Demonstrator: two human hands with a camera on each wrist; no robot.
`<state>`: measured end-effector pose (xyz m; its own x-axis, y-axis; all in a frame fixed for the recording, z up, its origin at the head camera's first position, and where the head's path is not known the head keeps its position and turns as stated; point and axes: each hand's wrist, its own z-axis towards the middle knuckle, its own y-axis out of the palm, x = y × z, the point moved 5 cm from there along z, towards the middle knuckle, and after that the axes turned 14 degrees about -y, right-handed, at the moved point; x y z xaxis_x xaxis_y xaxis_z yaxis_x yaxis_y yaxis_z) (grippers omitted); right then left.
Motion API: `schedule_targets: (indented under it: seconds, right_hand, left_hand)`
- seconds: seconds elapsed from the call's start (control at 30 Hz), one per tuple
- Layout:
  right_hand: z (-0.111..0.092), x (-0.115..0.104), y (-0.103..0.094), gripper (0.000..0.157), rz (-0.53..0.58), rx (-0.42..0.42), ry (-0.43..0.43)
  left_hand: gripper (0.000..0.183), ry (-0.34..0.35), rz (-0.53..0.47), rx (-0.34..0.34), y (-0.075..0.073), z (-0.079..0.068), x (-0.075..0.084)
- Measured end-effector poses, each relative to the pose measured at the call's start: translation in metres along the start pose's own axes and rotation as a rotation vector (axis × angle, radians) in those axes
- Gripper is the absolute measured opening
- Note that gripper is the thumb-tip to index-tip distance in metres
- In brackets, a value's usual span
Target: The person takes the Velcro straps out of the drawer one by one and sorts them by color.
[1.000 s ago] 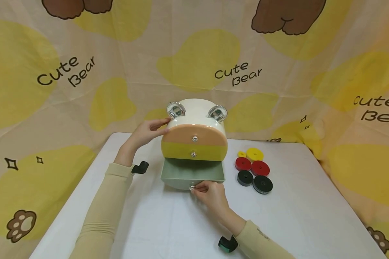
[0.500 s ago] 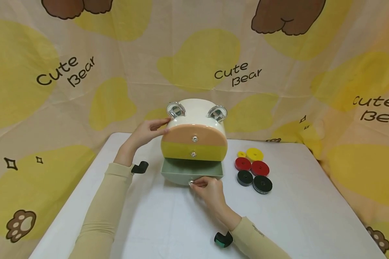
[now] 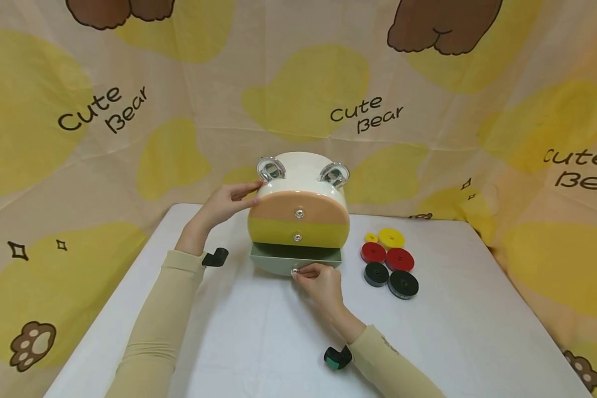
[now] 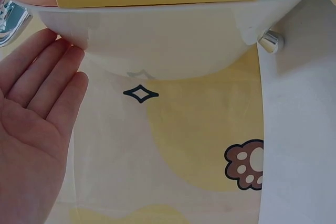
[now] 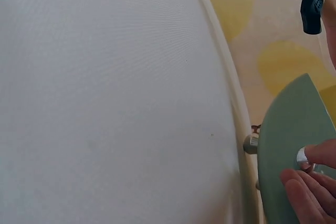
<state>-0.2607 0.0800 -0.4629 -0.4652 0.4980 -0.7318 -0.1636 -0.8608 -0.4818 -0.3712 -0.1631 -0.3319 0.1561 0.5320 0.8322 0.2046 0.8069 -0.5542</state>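
Observation:
A small white drawer cabinet [image 3: 298, 171] with two silver ear-like pieces on top stands on the table. Its orange drawer [image 3: 273, 207] and yellow drawer [image 3: 271, 235] are closed, while the green bottom drawer [image 3: 273, 266] sticks partly out. My right hand [image 3: 323, 287] pinches the silver knob [image 5: 302, 157] of that green drawer between thumb and fingers. At the cabinet's left side my left hand [image 3: 224, 205] rests its fingertips on the white shell; in the left wrist view its fingers [image 4: 44, 72] lie nearly straight.
Right of the cabinet lie several flat discs: a small yellow disc [image 3: 371, 237], a large yellow disc [image 3: 391, 238], two red discs [image 3: 399, 259] and two black discs [image 3: 403, 284]. Behind the white table [image 3: 457, 331] hangs a printed bear cloth [image 3: 298, 88].
The green drawer has slid inward, toward the cabinet, with my right hand moving along on its knob. My left hand has stayed at the cabinet's side.

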Motion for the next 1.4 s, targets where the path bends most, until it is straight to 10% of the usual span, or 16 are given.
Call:
schedule_targets:
  seconds: [0.73, 1.4]
  right_hand:
    - [0.015, 0.009, 0.004, 0.012, 0.046, -0.026, 0.082]
    - [0.029, 0.016, 0.006, 0.013, 0.054, -0.020, 0.130]
  left_hand:
    - [0.054, -0.010, -0.007, -0.002, 0.001, -0.001, -0.001]
    - [0.052, 0.001, 0.025, -0.005, 0.000, -0.025, 0.033]
